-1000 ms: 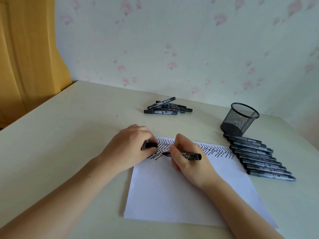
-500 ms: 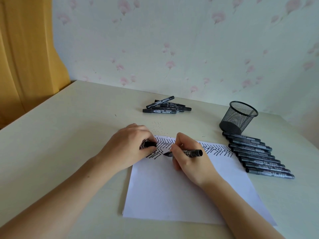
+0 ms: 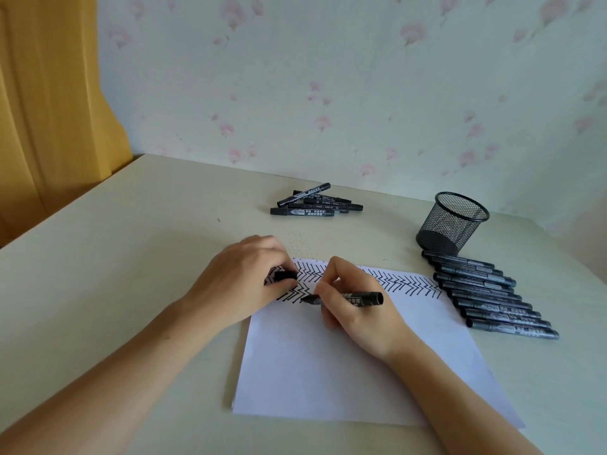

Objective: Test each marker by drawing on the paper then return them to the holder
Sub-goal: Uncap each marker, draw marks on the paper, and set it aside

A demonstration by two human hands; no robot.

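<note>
A white sheet of paper (image 3: 345,366) lies in front of me, with rows of black chevron strokes (image 3: 404,284) along its far edge. My right hand (image 3: 354,310) grips an uncapped black marker (image 3: 361,298), its tip pointing left and touching the paper in the second row of strokes. My left hand (image 3: 243,284) rests on the paper's far left corner and pinches the black cap (image 3: 285,275). A black mesh holder (image 3: 451,223) stands at the right, apparently with no markers in it.
A row of several capped black markers (image 3: 489,295) lies side by side right of the paper, below the holder. A small pile of several markers (image 3: 315,205) sits further back in the middle. The beige table (image 3: 115,257) meets a flowered wall; a yellow door stands at left.
The marker tip has shifted slightly along the second row of strokes. Both hands otherwise stay where they were; the camera view drifted a little.
</note>
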